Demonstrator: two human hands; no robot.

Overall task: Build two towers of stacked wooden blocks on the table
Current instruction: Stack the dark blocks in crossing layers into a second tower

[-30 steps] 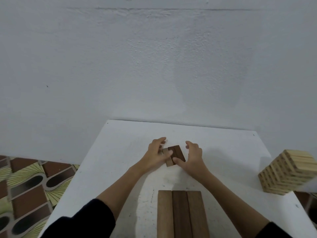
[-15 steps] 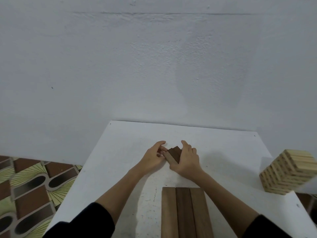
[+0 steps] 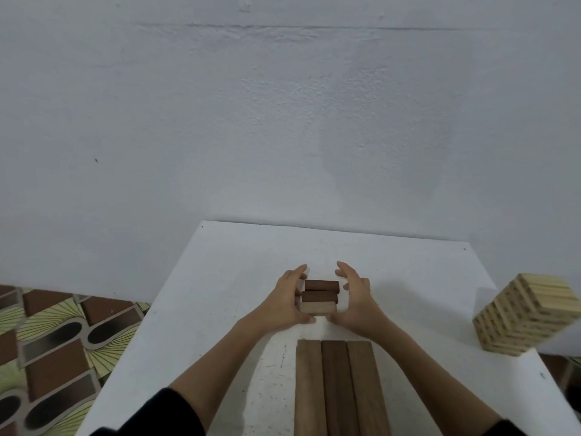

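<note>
Three small wooden blocks lie side by side on the white table, two dark ones behind a pale one, their lengths running left to right. My left hand rests with straight fingers against their left ends. My right hand stands with straight fingers just off their right ends, a small gap showing. Closer to me, three long brown blocks lie side by side lengthwise and run out of the bottom of the frame. A tall stack of pale blocks stands at the table's right edge.
The table's far edge meets a plain white wall. Its left edge drops to a patterned brown and green floor. The pale stack sits close to the right edge, with floor showing beyond it.
The small blocks were bunched at an angle under both hands; now they lie square in a crosswise row. Both hands have opened out to the sides, the right one drawing slightly away.
</note>
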